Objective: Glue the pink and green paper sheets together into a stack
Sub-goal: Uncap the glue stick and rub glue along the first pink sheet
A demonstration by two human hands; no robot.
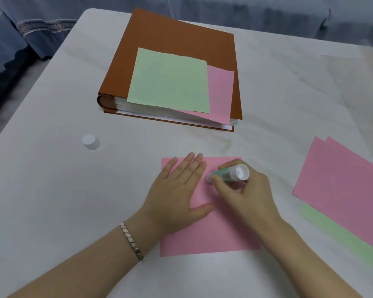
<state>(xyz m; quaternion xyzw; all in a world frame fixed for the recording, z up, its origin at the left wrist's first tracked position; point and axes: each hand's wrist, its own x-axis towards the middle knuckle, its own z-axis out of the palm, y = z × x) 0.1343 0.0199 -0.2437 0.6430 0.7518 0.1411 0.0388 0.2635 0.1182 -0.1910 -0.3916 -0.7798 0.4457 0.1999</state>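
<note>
Grip states: the right grip (243, 194) curls its fingers round a glue stick (228, 174), held tilted with its white base up and to the right and its tip down toward the pink sheet (213, 231) at lower centre of the frame. The tip appears to touch the paper, though the fingertips partly hide the contact. The left grip (177, 190) lies flat, fingers straight, pressing the sheet's left half onto the white worktop (52, 190); a metal bracelet (131, 241) circles that wrist. At upper centre a brown album (174, 39) carries a green sheet (168, 80) overlapping a second pink sheet (221, 93), whose lower edge overhangs the album's pages. At the right edge, two offset pink sheets (340, 190) overlie a further green sheet (342, 235). A white cap (91, 142) lies at centre left, well apart from both grips.
</note>
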